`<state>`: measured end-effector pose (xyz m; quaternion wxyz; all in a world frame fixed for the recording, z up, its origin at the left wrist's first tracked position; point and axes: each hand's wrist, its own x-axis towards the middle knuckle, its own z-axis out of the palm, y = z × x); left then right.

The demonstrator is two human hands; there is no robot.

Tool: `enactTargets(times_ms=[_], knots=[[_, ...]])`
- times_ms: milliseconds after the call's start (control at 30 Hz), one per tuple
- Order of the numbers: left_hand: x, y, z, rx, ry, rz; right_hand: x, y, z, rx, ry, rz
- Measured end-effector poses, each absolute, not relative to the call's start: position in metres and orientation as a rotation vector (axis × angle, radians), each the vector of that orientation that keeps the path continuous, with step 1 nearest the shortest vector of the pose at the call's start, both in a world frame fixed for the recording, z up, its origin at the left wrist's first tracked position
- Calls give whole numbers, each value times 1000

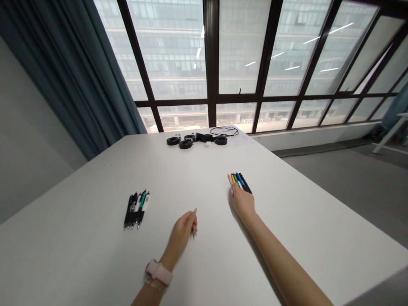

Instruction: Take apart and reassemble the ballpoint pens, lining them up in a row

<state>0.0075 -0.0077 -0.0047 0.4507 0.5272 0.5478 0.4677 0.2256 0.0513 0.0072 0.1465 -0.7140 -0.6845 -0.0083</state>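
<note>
My right hand (244, 202) is over the near ends of a row of pens on the white table (204, 178). Its fingers are closed on a pink pen (230, 179) at the row's left edge. Beside it lie a yellow pen (233, 178), a green one, a blue pen (239, 179) and a black pen (246, 183), their lower parts partly hidden by the hand. My left hand (184, 229) is closed in a pinch above the table; a small pointed tip shows below its fingers, too small to name. Left of it lies another row of several pens (136, 209), black, white and green.
Black tape-like rolls (185, 144) and a dark bundle (204, 137) lie at the table's far end, with a coiled black cable (225, 131) on a pale sheet. Windows stand behind, and a blue curtain (79, 72) hangs at left.
</note>
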Motion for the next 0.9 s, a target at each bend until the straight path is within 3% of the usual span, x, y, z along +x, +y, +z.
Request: enactTargets(times_ms=[300, 600, 900], knots=[[6, -7, -7, 1317, 1362, 1128, 226, 49, 11, -2010, -2000, -19], [6, -8, -7, 1329, 1341, 1136, 183, 18, 24, -1526, -2315, 146], [5, -8, -7, 1371, 1346, 1135, 156, -3, 18, -1401, -2336, 297]])
